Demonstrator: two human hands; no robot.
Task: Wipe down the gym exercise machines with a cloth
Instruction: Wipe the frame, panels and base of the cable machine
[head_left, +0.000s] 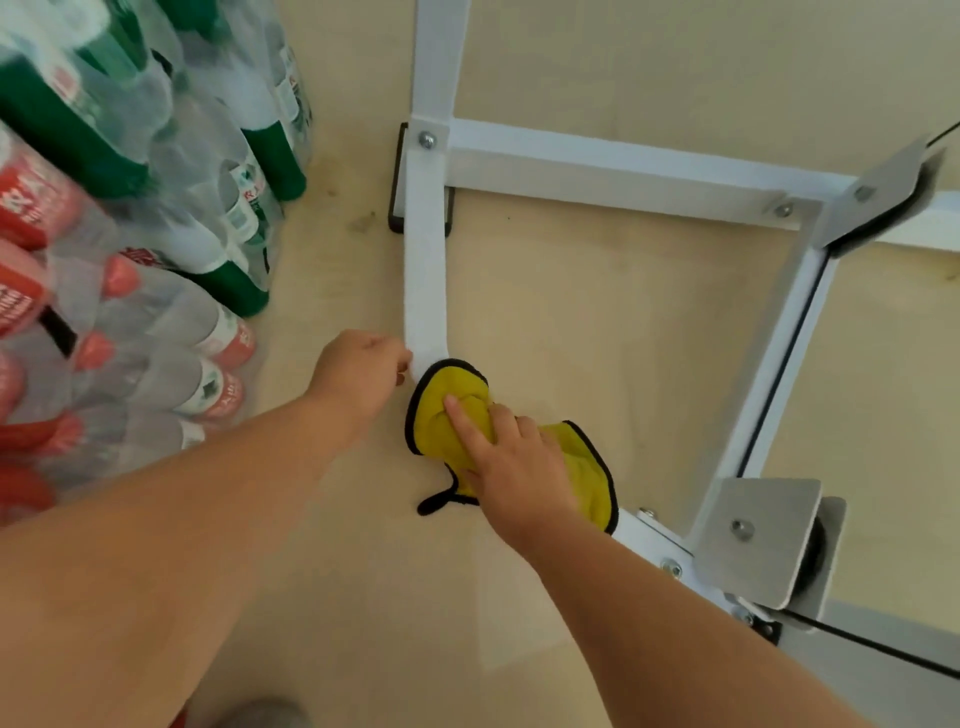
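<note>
Cloth (431, 421) clamped in right hand (514, 467) grip | left hand (358, 374) grip curled on frame (426, 286)

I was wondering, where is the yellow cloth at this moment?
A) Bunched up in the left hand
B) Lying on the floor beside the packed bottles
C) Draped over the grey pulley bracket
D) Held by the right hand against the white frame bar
D: the right hand holds the yellow cloth over the bend of the white frame bar, while the left hand grips the bar just beside it.
</note>
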